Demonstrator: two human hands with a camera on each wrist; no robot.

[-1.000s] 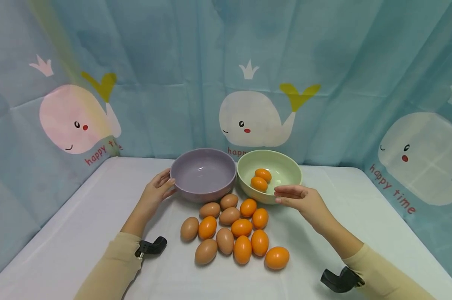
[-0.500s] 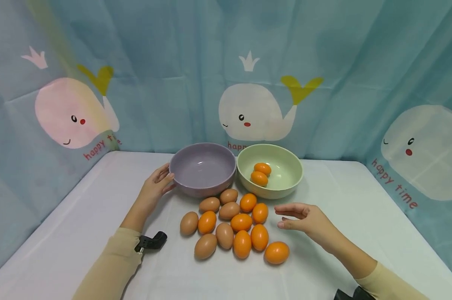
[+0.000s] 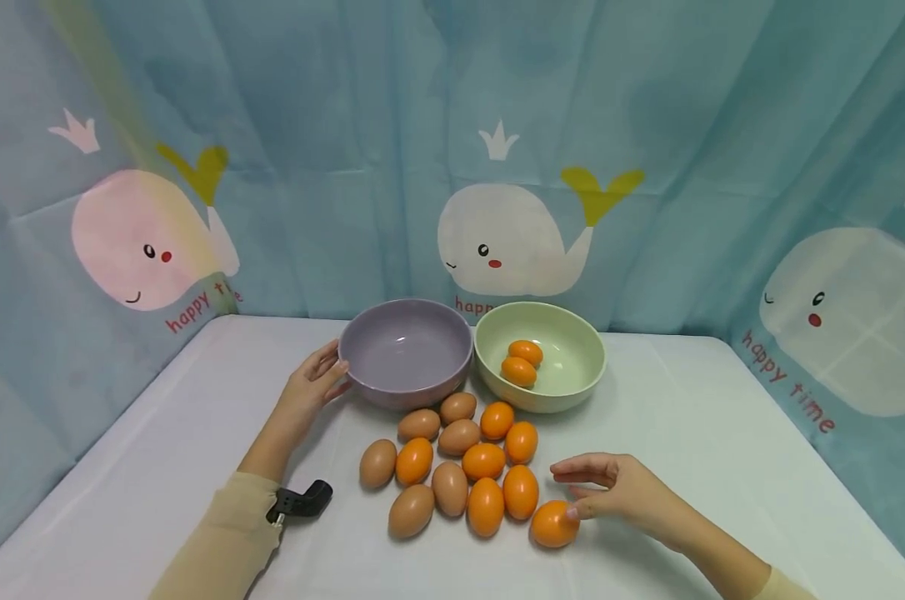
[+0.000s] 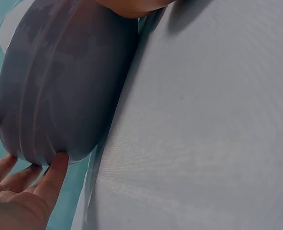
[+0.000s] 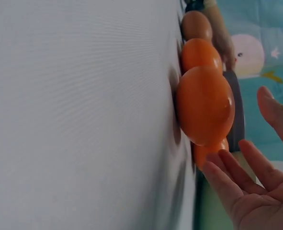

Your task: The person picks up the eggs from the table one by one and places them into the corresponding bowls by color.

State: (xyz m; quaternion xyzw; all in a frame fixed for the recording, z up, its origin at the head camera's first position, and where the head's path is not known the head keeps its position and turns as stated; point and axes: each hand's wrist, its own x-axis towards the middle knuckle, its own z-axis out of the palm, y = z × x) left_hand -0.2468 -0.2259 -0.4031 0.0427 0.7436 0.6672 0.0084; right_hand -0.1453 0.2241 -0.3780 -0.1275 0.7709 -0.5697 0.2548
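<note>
My left hand (image 3: 312,390) rests its fingertips against the outer left side of a purple bowl (image 3: 407,396); in the left wrist view the fingers (image 4: 55,177) touch its wall. My right hand (image 3: 621,496) is spread beside the nearest orange egg (image 3: 552,527), its thumb overlapping the egg in the head view. In the right wrist view that egg (image 5: 206,105) stands just beyond the parted fingers. More orange eggs (image 3: 486,507) and several brown eggs (image 3: 411,511) lie grouped on the white table. Two orange eggs (image 3: 518,372) lie inside a light green bowl (image 3: 538,403).
The green bowl stands right beside the purple one near the back of the white table (image 3: 685,400). A blue curtain (image 3: 392,167) with printed whales hangs behind and at both sides. A black wrist mount (image 3: 300,501) sticks out from the left sleeve.
My right hand has moved from the front of the green bowl toward me, down to the nearest orange egg. My left hand stays at the purple bowl.
</note>
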